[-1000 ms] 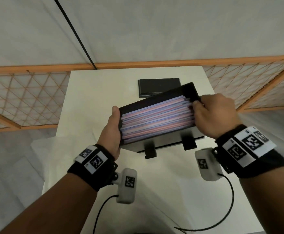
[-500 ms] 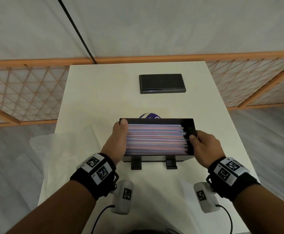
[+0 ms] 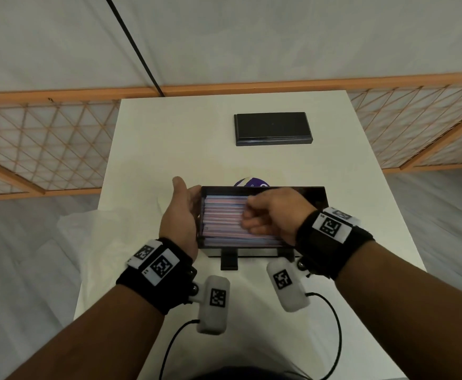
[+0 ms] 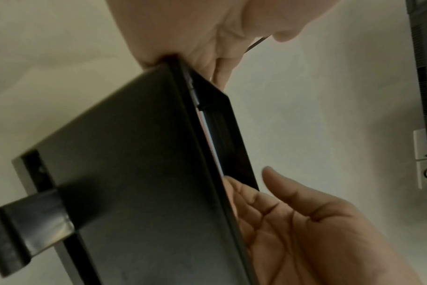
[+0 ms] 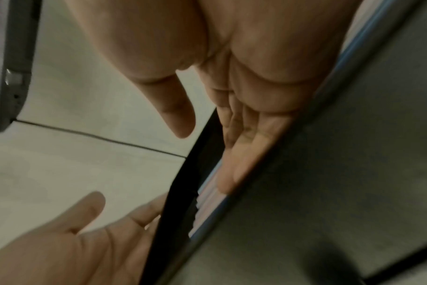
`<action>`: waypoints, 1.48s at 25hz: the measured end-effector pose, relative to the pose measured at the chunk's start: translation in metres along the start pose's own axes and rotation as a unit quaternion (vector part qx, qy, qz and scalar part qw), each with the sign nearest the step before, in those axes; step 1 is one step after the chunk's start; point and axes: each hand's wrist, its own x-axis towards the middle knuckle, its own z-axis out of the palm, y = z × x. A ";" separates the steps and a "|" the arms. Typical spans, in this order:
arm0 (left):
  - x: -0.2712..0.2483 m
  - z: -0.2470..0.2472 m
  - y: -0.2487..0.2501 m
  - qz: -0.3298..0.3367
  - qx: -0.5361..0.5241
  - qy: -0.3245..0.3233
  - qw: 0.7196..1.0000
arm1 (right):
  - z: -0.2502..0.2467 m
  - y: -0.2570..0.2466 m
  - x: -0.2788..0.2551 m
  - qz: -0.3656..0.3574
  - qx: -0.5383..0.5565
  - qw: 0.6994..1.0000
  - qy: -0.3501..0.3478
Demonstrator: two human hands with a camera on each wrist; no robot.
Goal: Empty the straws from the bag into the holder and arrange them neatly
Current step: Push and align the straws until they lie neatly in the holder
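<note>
The black straw holder (image 3: 316, 193) stands on its two feet on the white table, filled with pink and blue straws (image 3: 221, 215) lying lengthwise. My left hand (image 3: 182, 212) is open, palm against the holder's left end, thumb pointing up; the left wrist view shows that palm (image 4: 293, 221) beside the holder's wall (image 4: 134, 173). My right hand (image 3: 268, 212) lies over the straws. In the right wrist view its fingers (image 5: 244, 125) rest straight on the straws (image 5: 207, 196) inside the holder (image 5: 329, 192). The clear bag (image 3: 87, 242) lies crumpled at the table's left edge.
A flat black lid (image 3: 273, 129) lies at the back of the table (image 3: 169, 138). A purple and white object (image 3: 251, 182) peeks out just behind the holder. An orange lattice fence (image 3: 46, 138) surrounds the table. Cables hang from my wrist cameras near the front edge.
The holder, held tilted in both hands a second ago, now stands level on the table. My right hand left its right end and moved onto the straws. My left hand loosened to an open palm.
</note>
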 end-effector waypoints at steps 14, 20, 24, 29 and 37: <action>0.005 -0.001 -0.011 0.021 0.039 0.000 0.999 | -0.015 -0.002 0.002 0.041 0.024 0.999 0.022; 0.003 0.003 -0.015 0.015 0.072 -0.003 0.997 | -0.020 0.007 0.002 0.081 -0.023 0.996 0.038; 0.003 0.002 -0.014 0.026 0.071 -0.005 0.997 | -0.013 0.003 0.007 0.061 0.037 0.997 0.025; 0.001 0.001 -0.019 0.027 0.066 -0.008 0.997 | -0.015 0.006 0.015 0.056 0.154 0.986 0.035; 0.004 -0.004 -0.021 0.032 0.080 0.009 0.996 | -0.025 0.010 0.012 0.059 0.240 0.969 0.017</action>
